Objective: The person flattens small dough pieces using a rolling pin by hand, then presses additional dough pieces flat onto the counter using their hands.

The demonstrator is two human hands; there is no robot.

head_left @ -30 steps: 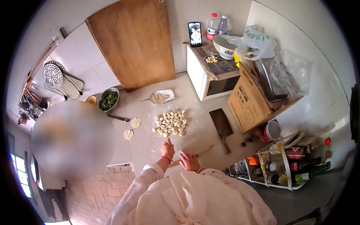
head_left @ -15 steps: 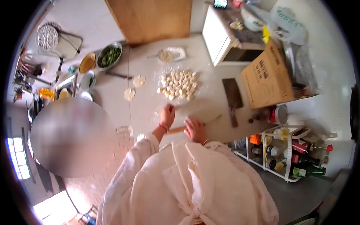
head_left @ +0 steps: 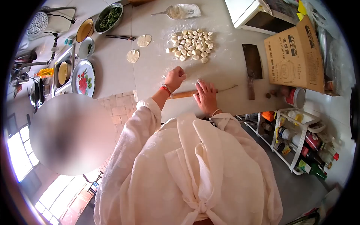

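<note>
My left hand (head_left: 175,78) is closed above the counter (head_left: 157,60); what its fingertips hold, if anything, is too small to make out. Flat and spread, my right hand (head_left: 206,96) rests across a thin rolling pin (head_left: 183,95), whose narrow end sticks out to the right. Just beyond both hands lies a floury cluster of small dough pieces (head_left: 195,44). Two flat dough rounds (head_left: 144,40) (head_left: 132,56) lie left of the cluster. At the back is a scoop with flour (head_left: 176,12).
A cleaver (head_left: 252,62), carton (head_left: 290,60) and red-and-white can (head_left: 297,98) stand or lie to the right, above a bottle rack (head_left: 288,138). Leftward are chopsticks (head_left: 120,37), a bowl of chopped greens (head_left: 108,18), a flowered plate (head_left: 83,78) and a sink (head_left: 58,80).
The view has tilted downward, so the counter things sit higher in it and the phone and bottles are out of sight. My left hand remains closed and my right hand stays on the rolling pin.
</note>
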